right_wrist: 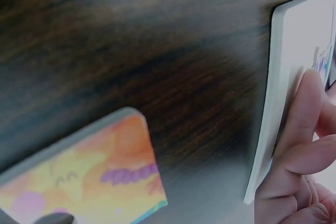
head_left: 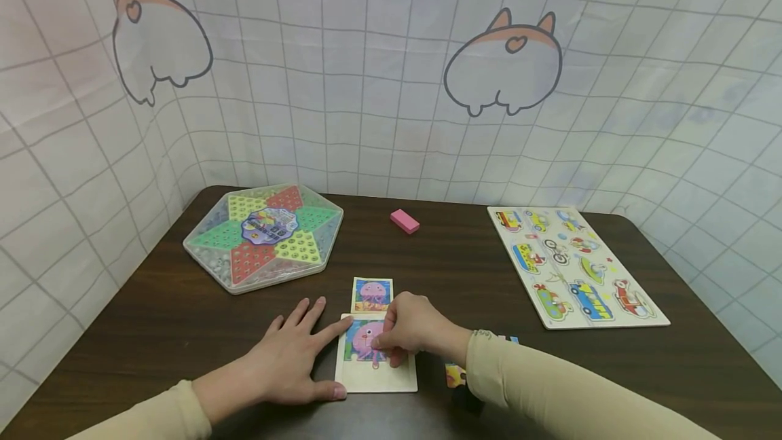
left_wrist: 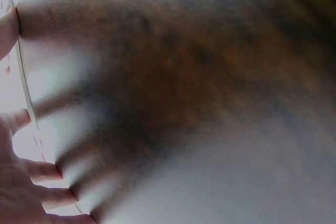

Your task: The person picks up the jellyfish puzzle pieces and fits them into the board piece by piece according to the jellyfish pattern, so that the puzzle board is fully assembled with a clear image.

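Table [head_left: 440,257], one: dark brown, wood-grained top. Directly on it:
- Puzzle tray [head_left: 379,380], pale, shallow, partly filled with a jellyfish picture; under the grip of the right hand [head_left: 411,330].
- Picture card [head_left: 372,289], small, jellyfish design; just beyond the grip, to its left.
- Left hand [head_left: 287,358], fingers spread; left of the grip, at the tray's edge.
- Loose puzzle pieces [head_left: 455,375], yellow-orange and blue showing; right of the grip, partly hidden by the sleeve.
- Pink block [head_left: 404,221]; well beyond the grip.
- Hexagonal star-game board [head_left: 250,260]; far left.
- Vehicle puzzle board [head_left: 568,270]; far right.
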Tool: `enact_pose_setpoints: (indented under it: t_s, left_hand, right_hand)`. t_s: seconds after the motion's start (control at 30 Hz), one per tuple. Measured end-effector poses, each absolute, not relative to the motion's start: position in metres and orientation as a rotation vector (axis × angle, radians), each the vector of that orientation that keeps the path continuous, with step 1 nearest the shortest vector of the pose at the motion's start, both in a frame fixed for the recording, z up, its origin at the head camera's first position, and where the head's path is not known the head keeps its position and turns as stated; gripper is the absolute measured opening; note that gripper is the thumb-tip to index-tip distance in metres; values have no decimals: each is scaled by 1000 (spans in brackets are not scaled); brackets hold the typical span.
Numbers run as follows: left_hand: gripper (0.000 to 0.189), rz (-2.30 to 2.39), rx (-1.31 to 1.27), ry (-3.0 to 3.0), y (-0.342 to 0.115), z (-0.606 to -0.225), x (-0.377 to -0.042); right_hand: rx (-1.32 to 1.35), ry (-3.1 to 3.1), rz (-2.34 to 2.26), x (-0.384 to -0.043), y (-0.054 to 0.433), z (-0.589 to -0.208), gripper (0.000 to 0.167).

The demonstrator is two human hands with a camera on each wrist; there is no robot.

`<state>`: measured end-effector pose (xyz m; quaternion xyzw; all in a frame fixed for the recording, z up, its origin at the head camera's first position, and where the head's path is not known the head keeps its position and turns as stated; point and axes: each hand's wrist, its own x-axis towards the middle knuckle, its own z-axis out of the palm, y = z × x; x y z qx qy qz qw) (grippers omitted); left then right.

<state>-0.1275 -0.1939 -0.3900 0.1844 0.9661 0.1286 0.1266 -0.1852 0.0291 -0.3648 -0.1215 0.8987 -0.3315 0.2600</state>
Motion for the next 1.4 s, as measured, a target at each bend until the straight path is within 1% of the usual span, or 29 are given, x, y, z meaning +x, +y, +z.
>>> enact_pose_setpoints:
  t_s: [0.23, 0.5, 0.8, 1.1, 1.27, 1.4]
  left_hand:
    - [96, 377, 543, 2808, -193, -390, -128]
    - [96, 375, 533, 2802, -194, -389, -128]
    - [97, 372, 525, 2793, -193, -388, -128]
    - [97, 367, 532, 2794, -194, -389, -129]
    - [98, 368, 539, 2792, -194, -390, -129]
    - [99, 365, 544, 2795, -193, -390, -130]
  right_hand:
    - [-314, 2438, -891, -187, 27, -367, 31]
    - [-441, 2508, -829, -186, 26, -369, 34]
    - [-510, 2517, -814, -183, 29, -370, 29]
    - [-560, 2595, -720, -179, 25, -370, 32]
    - [-543, 2549, -770, -178, 29, -366, 28]
    - [-520, 2448, -883, -179, 41, -359, 18]
